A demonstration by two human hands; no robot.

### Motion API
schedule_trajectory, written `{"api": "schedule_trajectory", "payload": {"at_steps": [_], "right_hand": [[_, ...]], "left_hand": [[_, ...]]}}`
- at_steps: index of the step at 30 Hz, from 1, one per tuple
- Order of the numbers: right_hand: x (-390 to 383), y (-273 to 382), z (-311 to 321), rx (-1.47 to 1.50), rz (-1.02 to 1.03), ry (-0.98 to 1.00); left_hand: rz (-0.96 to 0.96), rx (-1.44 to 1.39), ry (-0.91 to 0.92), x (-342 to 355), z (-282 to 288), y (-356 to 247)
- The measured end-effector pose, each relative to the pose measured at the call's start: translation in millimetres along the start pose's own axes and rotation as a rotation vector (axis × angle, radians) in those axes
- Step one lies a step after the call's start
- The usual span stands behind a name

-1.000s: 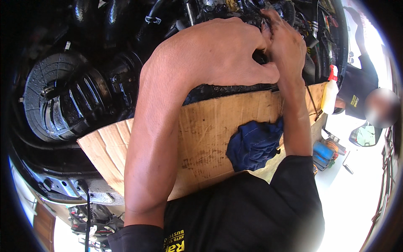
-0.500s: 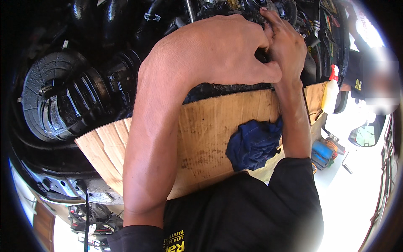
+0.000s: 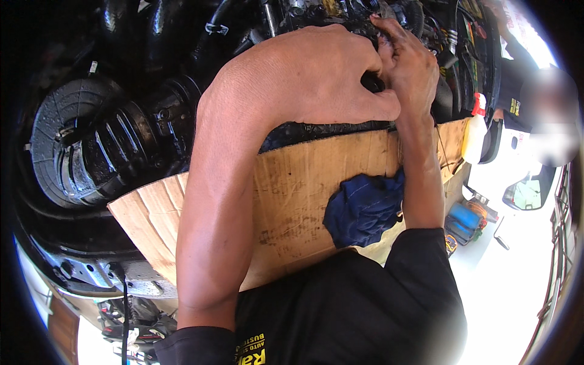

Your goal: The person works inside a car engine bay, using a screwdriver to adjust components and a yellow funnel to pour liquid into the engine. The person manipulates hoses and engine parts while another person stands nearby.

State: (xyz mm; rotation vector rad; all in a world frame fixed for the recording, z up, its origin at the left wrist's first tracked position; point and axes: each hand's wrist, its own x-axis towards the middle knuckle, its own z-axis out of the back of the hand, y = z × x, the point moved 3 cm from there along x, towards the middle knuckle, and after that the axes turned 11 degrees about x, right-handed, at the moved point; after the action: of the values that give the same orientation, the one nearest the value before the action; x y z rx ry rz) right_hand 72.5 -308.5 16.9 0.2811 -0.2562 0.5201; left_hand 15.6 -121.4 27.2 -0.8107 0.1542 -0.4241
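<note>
Both my hands reach into a car's engine bay, side by side at the far edge. My left hand [image 3: 322, 76] bends over with its back up; its thumb points toward my right wrist, and its other fingers are hidden. Next to it, my right hand [image 3: 412, 73] is closed, fingers bent among the dark engine parts [image 3: 331, 9]. What it grips, if anything, is hidden by the hands. Below my hands a stained cardboard sheet [image 3: 298, 201] covers the front edge of the bay. A crumpled dark blue cloth [image 3: 364, 210] lies on it beside my right forearm.
A round black air filter housing [image 3: 76, 143] sits at the left. On the right stands a spray bottle [image 3: 476, 131] with a red top and yellowish liquid. Another person [image 3: 517, 97] is at the far right. A blue tool or case [image 3: 463, 220] lies beyond my right arm.
The view has shifted slightly, so most things sit a little further left. Both hands keep nearly the same pose in the engine bay.
</note>
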Motion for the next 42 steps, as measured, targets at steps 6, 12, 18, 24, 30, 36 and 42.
{"api": "schedule_trajectory", "payload": {"at_steps": [6,12,18,24,30,36,42], "right_hand": [[9,3,1,0.022,0.125,-0.027],[18,1,13,0.202,-0.174,0.197],[7,1,13,-0.164,-0.049,0.061],[8,1,8,-0.236,0.065,0.055],[16,-4,8,-0.263,0.133,0.148],[26,8,18,-0.24,0.029,0.282],[24,5,19,-0.161,-0.021,0.284]], "left_hand": [[0.004,-0.002,0.009,-1,1,-1],[-0.044,0.0,-0.077,0,-2,2],[-0.051,-0.003,-0.076,1,-2,0],[-0.04,-0.003,-0.074,-2,0,1],[-0.042,-0.001,-0.085,-2,-2,1],[-0.045,0.007,-0.082,-2,2,1],[-0.079,-0.002,-0.103,0,-2,3]]}}
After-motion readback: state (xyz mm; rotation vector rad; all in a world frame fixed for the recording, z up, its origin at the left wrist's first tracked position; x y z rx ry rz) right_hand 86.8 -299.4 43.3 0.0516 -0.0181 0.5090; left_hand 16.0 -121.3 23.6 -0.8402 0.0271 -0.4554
